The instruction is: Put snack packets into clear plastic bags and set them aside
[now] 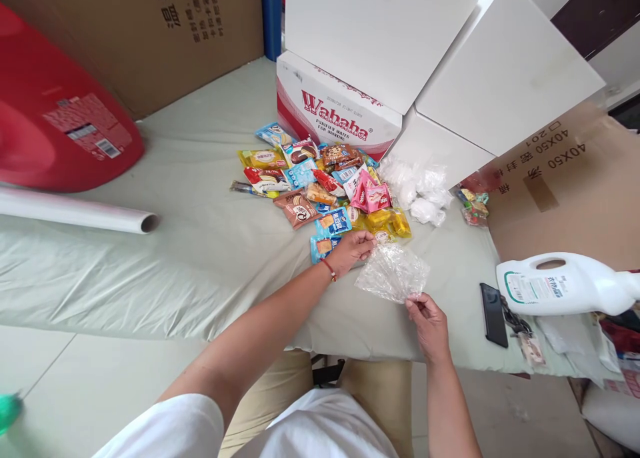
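Observation:
A clear plastic bag (393,271) is stretched flat between my two hands, just above the table's cloth. My left hand (350,253) pinches its upper left corner, beside the front of the snack pile. My right hand (429,321) grips the lower right edge between thumb and fingers. The bag looks see-through and slightly crinkled, with nothing visible inside. Beyond it lies a heap of wrapped snacks: blue packets (334,222), a brown packet (297,209), pink packets (371,195) and yellow packets (397,223). Crumpled clear bags (425,190) sit right of the heap.
A Wahaha water carton (333,108) and white boxes (370,31) stand behind the snacks. At left are a red jug (60,118) and a white tube (75,211). To the right lie a phone (494,315), keys (515,319) and a white detergent bottle (565,285).

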Demonstrator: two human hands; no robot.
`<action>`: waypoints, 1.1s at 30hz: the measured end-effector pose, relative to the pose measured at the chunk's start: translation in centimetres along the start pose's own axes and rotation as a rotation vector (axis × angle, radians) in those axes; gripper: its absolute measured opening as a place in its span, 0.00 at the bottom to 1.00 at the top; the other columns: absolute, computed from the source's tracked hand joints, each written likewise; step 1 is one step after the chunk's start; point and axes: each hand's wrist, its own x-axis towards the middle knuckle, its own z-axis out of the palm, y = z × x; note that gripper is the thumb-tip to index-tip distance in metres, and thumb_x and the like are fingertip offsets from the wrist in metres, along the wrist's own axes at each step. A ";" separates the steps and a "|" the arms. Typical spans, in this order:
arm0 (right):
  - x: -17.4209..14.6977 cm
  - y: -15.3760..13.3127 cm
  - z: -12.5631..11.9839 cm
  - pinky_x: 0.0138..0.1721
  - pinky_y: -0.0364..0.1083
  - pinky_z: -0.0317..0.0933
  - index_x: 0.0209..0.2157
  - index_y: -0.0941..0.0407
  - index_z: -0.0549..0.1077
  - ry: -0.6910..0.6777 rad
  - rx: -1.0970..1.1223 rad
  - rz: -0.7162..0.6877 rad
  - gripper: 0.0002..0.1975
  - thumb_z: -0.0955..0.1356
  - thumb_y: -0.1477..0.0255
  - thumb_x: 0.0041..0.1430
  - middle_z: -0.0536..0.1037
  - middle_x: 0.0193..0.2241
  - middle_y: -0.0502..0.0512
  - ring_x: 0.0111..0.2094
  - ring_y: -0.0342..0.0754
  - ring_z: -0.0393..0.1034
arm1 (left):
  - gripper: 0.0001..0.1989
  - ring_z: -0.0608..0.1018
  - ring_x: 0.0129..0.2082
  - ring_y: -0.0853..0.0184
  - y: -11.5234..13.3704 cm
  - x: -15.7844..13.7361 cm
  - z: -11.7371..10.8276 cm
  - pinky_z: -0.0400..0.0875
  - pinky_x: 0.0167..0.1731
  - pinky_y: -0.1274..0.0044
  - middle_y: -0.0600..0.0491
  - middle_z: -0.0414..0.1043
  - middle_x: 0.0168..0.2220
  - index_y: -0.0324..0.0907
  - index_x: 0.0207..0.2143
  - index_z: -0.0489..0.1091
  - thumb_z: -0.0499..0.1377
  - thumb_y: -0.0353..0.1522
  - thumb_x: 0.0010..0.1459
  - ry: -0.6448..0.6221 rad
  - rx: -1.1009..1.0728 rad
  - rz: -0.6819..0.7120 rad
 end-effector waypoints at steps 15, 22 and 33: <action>5.0 -9.0 7.0 0.39 0.47 0.66 0.44 0.50 0.82 -0.035 -0.435 -0.613 0.10 0.70 0.66 0.63 0.73 0.43 0.55 0.37 0.47 0.69 | 0.22 0.70 0.28 0.71 0.9 -1.1 0.4 0.62 0.30 0.78 0.55 0.69 0.26 0.40 0.28 0.73 0.71 0.49 0.48 -0.113 -0.003 0.038; 4.2 -7.5 6.7 0.37 0.46 0.65 0.41 0.51 0.82 0.083 -0.446 -0.653 0.09 0.68 0.67 0.67 0.75 0.37 0.53 0.31 0.45 0.68 | 0.22 0.71 0.28 0.72 0.3 -0.6 0.2 0.63 0.29 0.79 0.55 0.70 0.27 0.40 0.29 0.71 0.70 0.49 0.50 -0.123 -0.001 0.027; -2.8 -4.2 0.9 0.31 0.44 0.65 0.39 0.52 0.80 0.156 -0.403 -0.654 0.05 0.69 0.70 0.67 0.76 0.35 0.53 0.33 0.45 0.71 | 0.18 0.73 0.29 0.74 2.2 -3.5 0.3 0.72 0.34 0.79 0.59 0.70 0.30 0.41 0.31 0.69 0.76 0.37 0.47 0.144 -0.435 0.057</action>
